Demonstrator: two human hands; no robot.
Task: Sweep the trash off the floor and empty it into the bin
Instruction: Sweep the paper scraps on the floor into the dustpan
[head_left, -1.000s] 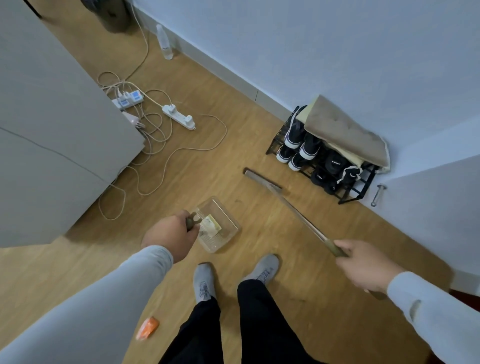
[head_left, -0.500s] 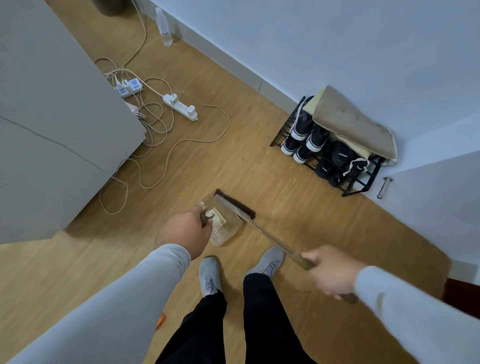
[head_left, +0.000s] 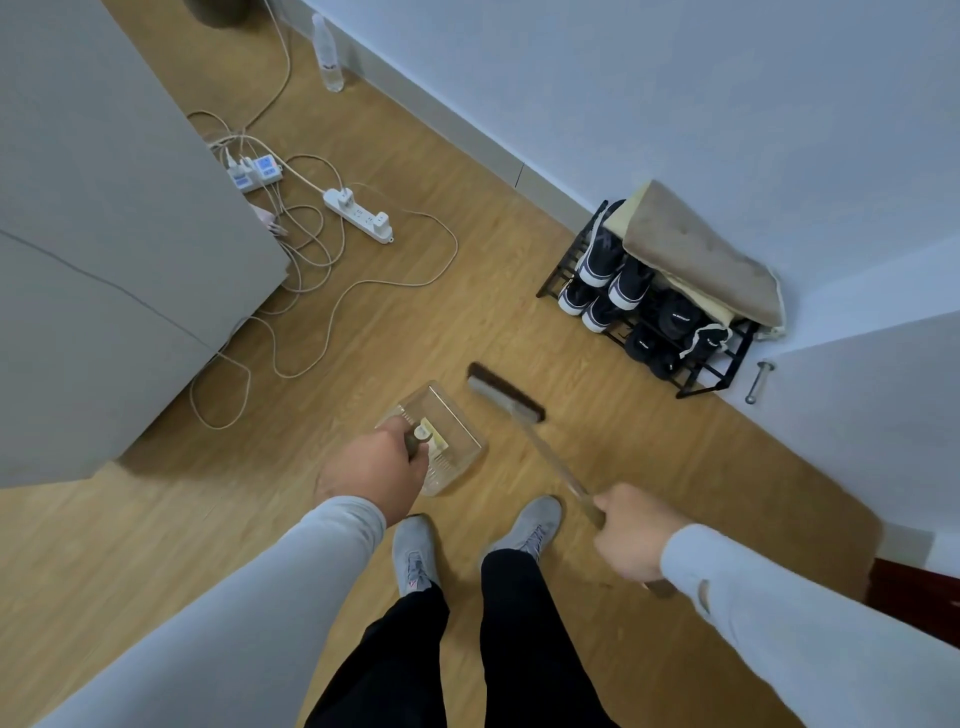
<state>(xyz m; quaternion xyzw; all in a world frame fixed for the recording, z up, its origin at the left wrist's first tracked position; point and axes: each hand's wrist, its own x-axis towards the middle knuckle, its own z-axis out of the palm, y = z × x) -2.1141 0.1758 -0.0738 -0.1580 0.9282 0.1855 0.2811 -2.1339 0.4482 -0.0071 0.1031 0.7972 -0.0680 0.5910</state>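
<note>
Left hand (head_left: 371, 465) is gripping the clear dustpan (head_left: 441, 441), yellowish scrap (head_left: 434, 434) already sitting inside. Right hand (head_left: 631, 535) is clenching the broom (head_left: 506, 397), head just right of the dustpan. Binning is looking still pending.

The left hand (head_left: 371, 470) is covering the dustpan (head_left: 441, 441) handle. A dark bin (head_left: 215, 9) is getting cut off by the top edge. The broom (head_left: 506, 397) handle is blurring.

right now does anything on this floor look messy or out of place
Yes. A tangle of white cables sprawls loose across the wooden floor around a power strip, near the grey cabinet. A clear plastic bottle stands on the floor against the skirting board. The shoe rack looks tidy.
</note>
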